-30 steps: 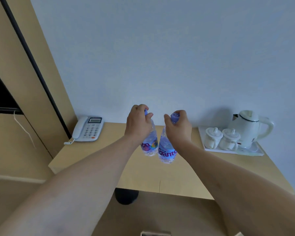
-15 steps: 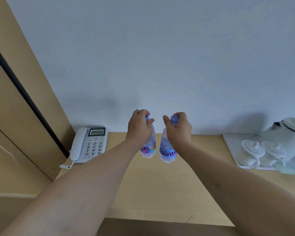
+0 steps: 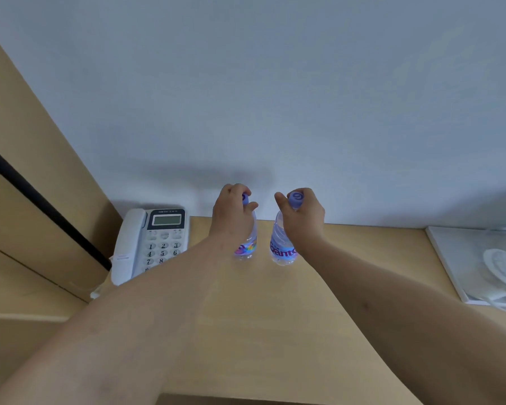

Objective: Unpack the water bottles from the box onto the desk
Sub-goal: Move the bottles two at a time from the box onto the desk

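Item: two clear water bottles, purple caps, upright side by side near the back of the worktop [image 3: 275,331], close to the wall; left bottle [image 3: 247,248] gripped at the neck by curled left hand [image 3: 231,211] fingers, right bottle [image 3: 282,248] likewise by the right hand [image 3: 303,217]. Change: both have come lower and further back than a second ago, bases now at or touching the surface, so release looks due. Adjacent: telephone [image 3: 152,244] left, white tray [image 3: 462,258] right; box out of view
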